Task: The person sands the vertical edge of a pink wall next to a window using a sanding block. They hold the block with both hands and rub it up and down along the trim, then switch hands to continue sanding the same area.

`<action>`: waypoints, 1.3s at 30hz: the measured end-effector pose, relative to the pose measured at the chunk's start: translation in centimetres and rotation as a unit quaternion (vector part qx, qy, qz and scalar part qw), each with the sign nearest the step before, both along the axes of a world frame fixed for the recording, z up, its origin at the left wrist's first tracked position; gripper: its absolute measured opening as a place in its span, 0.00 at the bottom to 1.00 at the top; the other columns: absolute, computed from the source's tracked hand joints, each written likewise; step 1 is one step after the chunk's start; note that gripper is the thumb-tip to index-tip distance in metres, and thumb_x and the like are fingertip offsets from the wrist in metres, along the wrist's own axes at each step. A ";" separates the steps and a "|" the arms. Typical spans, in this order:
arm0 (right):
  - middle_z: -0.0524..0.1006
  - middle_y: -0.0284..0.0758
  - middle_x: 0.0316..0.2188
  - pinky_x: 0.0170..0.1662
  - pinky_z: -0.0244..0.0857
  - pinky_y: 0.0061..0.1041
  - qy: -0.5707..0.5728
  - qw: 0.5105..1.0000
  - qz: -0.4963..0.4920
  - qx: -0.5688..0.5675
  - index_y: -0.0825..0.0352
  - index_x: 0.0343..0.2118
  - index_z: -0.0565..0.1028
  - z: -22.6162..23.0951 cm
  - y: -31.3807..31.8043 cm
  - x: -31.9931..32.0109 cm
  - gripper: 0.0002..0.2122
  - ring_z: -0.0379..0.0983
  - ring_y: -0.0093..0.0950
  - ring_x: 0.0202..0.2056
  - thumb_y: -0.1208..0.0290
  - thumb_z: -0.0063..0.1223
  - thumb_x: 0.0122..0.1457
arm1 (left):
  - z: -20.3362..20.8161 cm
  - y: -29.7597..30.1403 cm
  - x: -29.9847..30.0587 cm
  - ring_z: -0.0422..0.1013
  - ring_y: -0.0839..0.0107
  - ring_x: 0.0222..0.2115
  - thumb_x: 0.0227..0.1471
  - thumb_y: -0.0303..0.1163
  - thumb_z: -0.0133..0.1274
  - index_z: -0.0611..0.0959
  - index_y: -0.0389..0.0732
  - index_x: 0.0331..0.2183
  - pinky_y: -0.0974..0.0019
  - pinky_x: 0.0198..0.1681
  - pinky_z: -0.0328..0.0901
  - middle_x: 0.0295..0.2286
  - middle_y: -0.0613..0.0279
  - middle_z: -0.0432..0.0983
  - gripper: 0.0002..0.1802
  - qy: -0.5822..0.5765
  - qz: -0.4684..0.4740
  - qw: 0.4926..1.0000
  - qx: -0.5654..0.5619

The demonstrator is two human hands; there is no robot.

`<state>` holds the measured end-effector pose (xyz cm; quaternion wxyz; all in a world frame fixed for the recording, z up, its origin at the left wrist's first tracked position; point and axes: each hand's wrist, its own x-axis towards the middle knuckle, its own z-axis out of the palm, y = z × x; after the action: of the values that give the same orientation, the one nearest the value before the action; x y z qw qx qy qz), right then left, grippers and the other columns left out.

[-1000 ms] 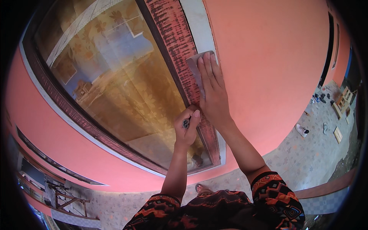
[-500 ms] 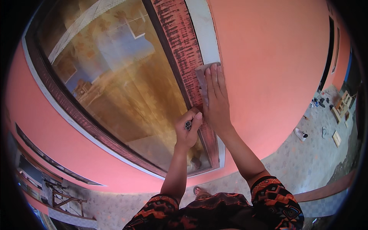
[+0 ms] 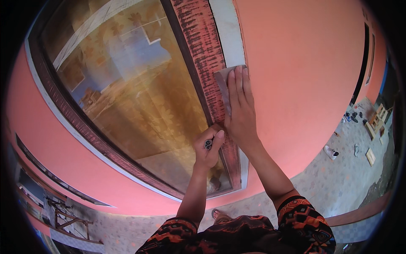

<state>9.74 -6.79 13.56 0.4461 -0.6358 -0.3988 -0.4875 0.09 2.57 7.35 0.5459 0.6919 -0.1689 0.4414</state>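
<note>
My right hand [image 3: 242, 101] lies with straight fingers over a folded brownish sheet of sandpaper [image 3: 223, 84], pressing it against the window frame. The frame [image 3: 201, 46] has streaky pink paint over dark brown. A strip of the sheet shows left of the fingers; the thumb is hidden. Lower and to the left, my left hand [image 3: 207, 146] is closed in a fist by the frame's inner edge, thumb up. A dark scroll-patterned piece [image 3: 208, 144] shows among its curled fingers; I cannot tell whether it is a ring or a handle's end.
Behind the window glass [image 3: 139, 106] hangs a golden curtain. A pale border strip [image 3: 228, 34] separates the frame from the salmon-pink wall [image 3: 296, 76]. On the patterned floor at right lie shoes [image 3: 331, 153], a sandal and a wooden board [image 3: 370, 157]. A wooden rack [image 3: 72, 220] stands lower left.
My right hand has slid slightly up along the frame with the sandpaper. The left fist keeps about the same place by the frame, while the view has shifted a little.
</note>
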 end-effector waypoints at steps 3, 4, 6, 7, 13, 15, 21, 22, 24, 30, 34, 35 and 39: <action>0.54 0.50 0.71 0.71 0.48 0.44 -0.019 1.000 0.008 -0.004 0.73 0.70 0.55 3.3 0.9 0.3 0.31 0.48 0.49 0.72 0.77 0.49 0.64 | -0.2 -0.3 -0.3 0.61 0.77 0.22 0.64 0.21 0.51 0.72 0.33 0.23 0.72 0.27 0.57 0.22 0.63 0.70 0.15 0.010 0.010 1.000 -0.009; 0.54 0.50 0.71 0.71 0.48 0.45 -0.025 1.000 0.011 0.004 0.73 0.70 0.54 4.1 1.0 0.5 0.31 0.48 0.49 0.72 0.77 0.49 0.65 | -0.1 -0.4 -0.2 0.61 0.77 0.22 0.64 0.21 0.51 0.72 0.33 0.23 0.72 0.27 0.57 0.22 0.63 0.70 0.15 0.010 0.016 1.000 -0.014; 0.53 0.50 0.71 0.71 0.48 0.45 -0.037 0.999 0.017 0.019 0.73 0.70 0.54 5.1 1.1 0.6 0.31 0.47 0.49 0.72 0.76 0.49 0.65 | -0.1 -0.3 0.0 0.61 0.77 0.22 0.64 0.22 0.51 0.72 0.33 0.24 0.72 0.27 0.57 0.22 0.63 0.70 0.15 0.001 -0.005 1.000 -0.016; 0.53 0.50 0.71 0.71 0.48 0.45 -0.024 0.999 0.021 0.011 0.73 0.70 0.54 4.6 1.2 0.5 0.31 0.47 0.49 0.72 0.75 0.49 0.65 | -0.2 -0.1 0.0 0.62 0.77 0.22 0.64 0.22 0.51 0.73 0.33 0.24 0.72 0.27 0.57 0.22 0.63 0.70 0.15 -0.005 -0.011 1.000 -0.017; 0.53 0.49 0.72 0.72 0.47 0.44 -0.003 1.000 0.016 -0.011 0.73 0.70 0.54 0.6 0.4 0.3 0.31 0.46 0.48 0.72 0.72 0.48 0.66 | -0.1 -0.2 -0.1 0.63 0.77 0.23 0.64 0.22 0.51 0.72 0.34 0.23 0.71 0.27 0.58 0.22 0.62 0.70 0.15 0.029 0.013 0.999 0.006; 0.53 0.48 0.72 0.72 0.46 0.44 -0.017 1.000 0.020 0.011 0.73 0.70 0.54 3.5 0.7 0.0 0.31 0.46 0.48 0.73 0.72 0.48 0.67 | -0.2 -0.2 -0.1 0.63 0.77 0.23 0.64 0.22 0.51 0.72 0.34 0.23 0.71 0.28 0.58 0.21 0.62 0.70 0.15 0.021 0.007 1.000 -0.011; 0.53 0.50 0.72 0.72 0.47 0.45 -0.012 0.999 0.031 -0.001 0.73 0.70 0.54 4.3 0.7 0.4 0.30 0.46 0.48 0.73 0.72 0.47 0.67 | 0.0 -0.1 -0.2 0.62 0.77 0.22 0.64 0.23 0.51 0.73 0.34 0.23 0.71 0.27 0.58 0.22 0.62 0.70 0.15 0.005 0.004 1.000 -0.017; 0.53 0.49 0.72 0.71 0.47 0.45 -0.006 0.999 0.032 -0.004 0.73 0.70 0.54 2.6 0.6 0.3 0.30 0.46 0.48 0.72 0.72 0.47 0.67 | -0.2 0.0 -0.3 0.62 0.77 0.22 0.64 0.23 0.51 0.72 0.34 0.23 0.71 0.27 0.58 0.22 0.62 0.70 0.15 0.005 0.005 1.000 -0.015; 0.54 0.49 0.72 0.71 0.48 0.44 0.003 1.000 0.027 -0.010 0.73 0.70 0.55 -0.1 0.0 0.4 0.30 0.47 0.48 0.72 0.73 0.47 0.67 | -0.1 -0.3 -0.1 0.62 0.77 0.22 0.64 0.23 0.51 0.72 0.34 0.23 0.71 0.27 0.57 0.22 0.62 0.70 0.15 0.018 0.005 1.000 -0.010; 0.54 0.50 0.71 0.72 0.47 0.45 -0.064 0.997 0.034 0.010 0.75 0.70 0.54 6.4 1.1 0.8 0.30 0.48 0.48 0.72 0.74 0.48 0.66 | -0.3 -0.1 -0.2 0.62 0.77 0.22 0.64 0.23 0.52 0.73 0.33 0.23 0.71 0.27 0.57 0.21 0.63 0.70 0.15 0.010 0.009 1.000 -0.012; 0.54 0.50 0.71 0.72 0.46 0.45 -0.048 0.998 0.026 0.004 0.74 0.70 0.54 5.2 1.4 0.9 0.30 0.48 0.48 0.72 0.73 0.47 0.67 | 0.0 -0.2 -0.1 0.62 0.77 0.22 0.66 0.25 0.48 0.71 0.36 0.23 0.70 0.25 0.55 0.22 0.62 0.70 0.16 0.005 0.013 1.000 0.003; 0.54 0.49 0.71 0.72 0.46 0.45 -0.035 0.999 0.023 -0.002 0.74 0.70 0.54 3.1 1.3 0.6 0.30 0.48 0.48 0.72 0.73 0.47 0.67 | -0.1 -0.1 -0.1 0.62 0.77 0.22 0.66 0.25 0.48 0.71 0.36 0.23 0.70 0.25 0.55 0.22 0.62 0.70 0.16 0.008 0.018 1.000 0.006; 0.54 0.49 0.72 0.72 0.46 0.45 0.010 0.999 0.022 -0.033 0.73 0.70 0.55 -1.0 0.1 0.0 0.29 0.47 0.48 0.72 0.74 0.46 0.67 | -0.1 -0.5 -0.1 0.62 0.77 0.22 0.66 0.26 0.48 0.71 0.36 0.23 0.70 0.25 0.55 0.22 0.63 0.70 0.16 0.018 0.024 0.999 0.016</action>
<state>9.77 -6.67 12.58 0.4396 -0.6459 -0.4240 -0.4580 0.03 2.10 7.30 0.5271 0.7120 -0.1492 0.4393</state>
